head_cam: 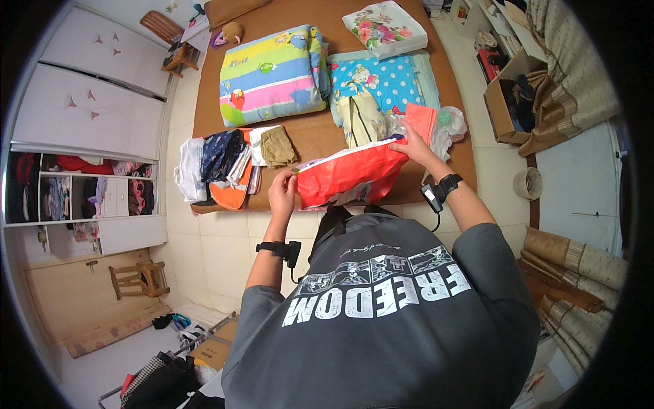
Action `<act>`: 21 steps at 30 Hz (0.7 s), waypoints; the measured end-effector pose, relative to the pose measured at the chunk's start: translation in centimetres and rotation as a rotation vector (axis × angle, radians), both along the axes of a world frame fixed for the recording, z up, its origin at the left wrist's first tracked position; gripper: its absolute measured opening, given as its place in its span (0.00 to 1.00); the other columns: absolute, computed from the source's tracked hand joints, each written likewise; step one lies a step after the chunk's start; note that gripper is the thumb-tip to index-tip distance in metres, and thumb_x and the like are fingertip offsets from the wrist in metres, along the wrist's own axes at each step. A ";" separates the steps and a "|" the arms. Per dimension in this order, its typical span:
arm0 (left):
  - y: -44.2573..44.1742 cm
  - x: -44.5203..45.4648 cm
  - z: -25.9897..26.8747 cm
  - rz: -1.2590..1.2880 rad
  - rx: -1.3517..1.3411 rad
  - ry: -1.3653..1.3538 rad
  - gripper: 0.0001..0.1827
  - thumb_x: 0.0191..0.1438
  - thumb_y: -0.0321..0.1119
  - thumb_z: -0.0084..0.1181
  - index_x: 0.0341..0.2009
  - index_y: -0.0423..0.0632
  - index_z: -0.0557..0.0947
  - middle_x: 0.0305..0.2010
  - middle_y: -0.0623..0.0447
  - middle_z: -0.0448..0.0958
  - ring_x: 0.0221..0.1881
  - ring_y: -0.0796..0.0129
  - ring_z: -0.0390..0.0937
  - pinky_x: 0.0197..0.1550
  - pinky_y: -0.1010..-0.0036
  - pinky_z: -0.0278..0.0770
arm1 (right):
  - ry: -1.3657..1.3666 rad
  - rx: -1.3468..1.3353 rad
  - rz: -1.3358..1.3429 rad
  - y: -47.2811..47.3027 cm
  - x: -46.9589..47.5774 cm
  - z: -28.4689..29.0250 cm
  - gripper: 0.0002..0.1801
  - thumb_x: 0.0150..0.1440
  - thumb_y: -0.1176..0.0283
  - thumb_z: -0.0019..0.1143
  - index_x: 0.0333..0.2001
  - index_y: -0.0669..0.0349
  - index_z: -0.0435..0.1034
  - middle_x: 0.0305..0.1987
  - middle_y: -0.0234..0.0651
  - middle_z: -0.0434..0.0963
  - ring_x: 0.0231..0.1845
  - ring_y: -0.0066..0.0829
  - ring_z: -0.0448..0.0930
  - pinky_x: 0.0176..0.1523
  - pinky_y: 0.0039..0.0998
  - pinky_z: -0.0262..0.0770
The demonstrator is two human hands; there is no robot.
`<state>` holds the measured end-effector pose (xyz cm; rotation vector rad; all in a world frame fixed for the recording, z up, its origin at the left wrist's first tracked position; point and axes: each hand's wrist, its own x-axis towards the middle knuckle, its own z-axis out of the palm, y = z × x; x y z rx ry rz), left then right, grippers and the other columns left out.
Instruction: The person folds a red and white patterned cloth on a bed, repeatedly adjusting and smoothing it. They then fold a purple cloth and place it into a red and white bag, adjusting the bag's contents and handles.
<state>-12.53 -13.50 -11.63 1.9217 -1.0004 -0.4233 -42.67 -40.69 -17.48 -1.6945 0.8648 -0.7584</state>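
Note:
A large red plastic bag (352, 171) is stretched between my hands at the near edge of the bed. My left hand (284, 189) pinches its left upper corner, and my right hand (410, 145) grips its right upper corner. What the bag holds is hidden. Just behind it lie a cream cloth item with a dark zip (361, 120), a coral-coloured flat item (420, 121) and a clear plastic bag (448, 125). Left of the red bag, folded dark patterned clothes (220, 153), khaki folded cloth (278, 146), a white bag (191, 171) and an orange item (231, 194) lie together.
On the brown bed sheet (332, 15) are a striped cartoon quilt (273, 76), a blue dotted folded quilt (391, 76) and a floral bag (386, 28). An open wardrobe (84, 194) stands left. At right are a cardboard box (503, 110) and a waste bin (527, 183).

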 end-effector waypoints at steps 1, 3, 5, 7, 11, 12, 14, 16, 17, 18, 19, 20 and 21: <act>0.0 0.2 0.5 0.024 0.065 0.023 0.07 0.56 0.27 0.57 0.39 0.42 0.81 0.41 0.45 0.79 0.38 0.63 0.79 0.39 0.73 0.76 | 0.063 -0.010 0.129 -0.6 -0.3 0.3 0.25 0.49 0.65 0.69 0.48 0.66 0.73 0.44 0.39 0.80 0.46 0.29 0.79 0.51 0.30 0.72; -0.2 0.6 1.5 -0.023 0.041 -0.143 0.08 0.56 0.28 0.57 0.40 0.42 0.81 0.37 0.47 0.80 0.32 0.62 0.79 0.37 0.72 0.76 | 0.186 -0.030 0.250 -0.8 -0.2 0.9 0.23 0.47 0.62 0.70 0.44 0.64 0.75 0.40 0.40 0.81 0.43 0.30 0.80 0.48 0.30 0.73; -0.5 1.5 2.2 -0.038 0.130 -0.158 0.08 0.56 0.29 0.57 0.41 0.43 0.81 0.36 0.47 0.80 0.31 0.60 0.79 0.37 0.71 0.76 | 0.311 -0.052 0.232 -0.7 0.4 1.6 0.20 0.46 0.60 0.70 0.38 0.62 0.76 0.36 0.41 0.81 0.39 0.32 0.80 0.45 0.31 0.73; -0.8 2.8 2.7 -0.062 0.216 -0.291 0.08 0.58 0.33 0.55 0.40 0.45 0.80 0.37 0.43 0.79 0.33 0.50 0.79 0.38 0.63 0.76 | 0.402 -0.056 0.159 -0.4 1.6 2.3 0.20 0.46 0.58 0.69 0.36 0.62 0.76 0.34 0.42 0.80 0.38 0.34 0.80 0.44 0.31 0.74; -1.3 5.5 2.0 -0.083 0.239 -0.372 0.09 0.59 0.36 0.53 0.38 0.45 0.78 0.36 0.40 0.78 0.36 0.40 0.76 0.38 0.55 0.73 | 0.364 -0.089 0.078 -0.3 4.5 3.1 0.19 0.47 0.59 0.69 0.32 0.63 0.75 0.32 0.43 0.80 0.37 0.36 0.80 0.44 0.32 0.74; -1.4 6.2 1.6 -0.082 0.217 -0.350 0.09 0.59 0.36 0.53 0.38 0.45 0.78 0.35 0.39 0.78 0.36 0.40 0.76 0.37 0.55 0.73 | 0.388 -0.084 0.086 -0.5 5.3 3.1 0.19 0.47 0.59 0.69 0.34 0.63 0.74 0.34 0.43 0.80 0.37 0.36 0.80 0.45 0.32 0.74; -1.5 7.8 0.5 -0.090 0.178 -0.322 0.09 0.59 0.36 0.53 0.39 0.44 0.77 0.34 0.39 0.78 0.35 0.42 0.76 0.36 0.58 0.73 | 0.404 -0.088 0.101 -0.6 6.7 3.0 0.19 0.48 0.60 0.68 0.37 0.63 0.74 0.37 0.43 0.79 0.38 0.36 0.80 0.45 0.33 0.73; -1.6 9.8 -0.8 -0.105 0.136 -0.307 0.09 0.60 0.35 0.53 0.39 0.43 0.76 0.33 0.39 0.77 0.33 0.46 0.77 0.35 0.62 0.72 | 0.298 -0.081 0.148 0.2 7.8 3.0 0.24 0.50 0.64 0.67 0.49 0.59 0.69 0.43 0.40 0.78 0.41 0.32 0.79 0.46 0.32 0.73; -1.6 10.8 -1.5 -0.087 0.159 -0.254 0.09 0.60 0.35 0.53 0.40 0.43 0.76 0.32 0.40 0.77 0.32 0.48 0.77 0.34 0.63 0.72 | 0.309 -0.054 0.154 0.4 8.4 3.1 0.29 0.51 0.66 0.67 0.56 0.56 0.67 0.46 0.38 0.77 0.43 0.30 0.78 0.47 0.32 0.73; -1.5 12.0 -2.1 -0.069 0.182 -0.202 0.09 0.60 0.35 0.53 0.40 0.43 0.76 0.31 0.40 0.77 0.31 0.51 0.77 0.34 0.64 0.72 | 0.149 0.088 0.220 1.0 8.9 3.4 0.34 0.51 0.69 0.66 0.61 0.54 0.61 0.50 0.37 0.75 0.46 0.29 0.77 0.48 0.31 0.73; -1.5 13.1 -2.8 -0.049 0.205 -0.133 0.09 0.61 0.34 0.52 0.40 0.42 0.75 0.30 0.41 0.77 0.30 0.53 0.77 0.33 0.65 0.72 | 0.045 0.249 0.271 1.8 9.4 3.8 0.40 0.52 0.72 0.65 0.65 0.52 0.54 0.54 0.36 0.73 0.49 0.28 0.75 0.50 0.31 0.73; -1.5 14.2 -3.6 -0.042 0.163 -0.137 0.09 0.61 0.33 0.51 0.39 0.41 0.75 0.29 0.44 0.76 0.28 0.62 0.75 0.32 0.68 0.72 | -0.026 0.441 0.297 2.7 9.8 4.2 0.46 0.52 0.75 0.64 0.70 0.50 0.47 0.58 0.34 0.71 0.52 0.27 0.74 0.52 0.30 0.73; -1.7 15.4 -4.4 -0.008 0.190 0.000 0.09 0.61 0.33 0.51 0.39 0.40 0.75 0.29 0.47 0.76 0.28 0.66 0.74 0.32 0.69 0.72 | 0.044 0.432 0.358 3.3 9.9 4.7 0.49 0.52 0.77 0.63 0.71 0.49 0.43 0.60 0.35 0.70 0.54 0.26 0.73 0.54 0.30 0.72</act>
